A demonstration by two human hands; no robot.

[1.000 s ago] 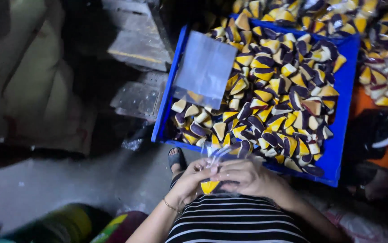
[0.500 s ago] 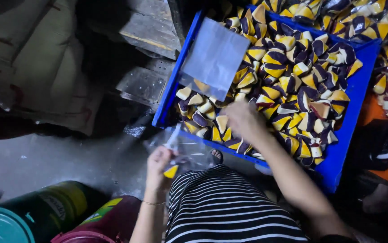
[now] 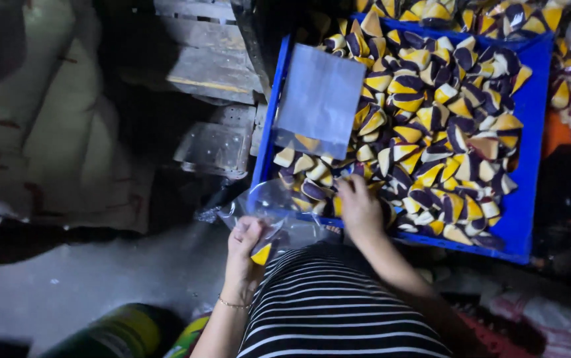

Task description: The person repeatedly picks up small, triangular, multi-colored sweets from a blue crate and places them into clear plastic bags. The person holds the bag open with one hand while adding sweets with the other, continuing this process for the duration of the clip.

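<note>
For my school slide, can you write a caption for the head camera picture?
Left hand holds a clear bag; right hand reaches into a blue tray of pieces.

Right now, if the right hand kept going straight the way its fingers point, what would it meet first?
The right hand points up-frame into the blue tray, fingertips already down among the yellow-and-purple wedge pieces. Going on, it would probably push into more of that pile first; depth is hard to judge.
</note>
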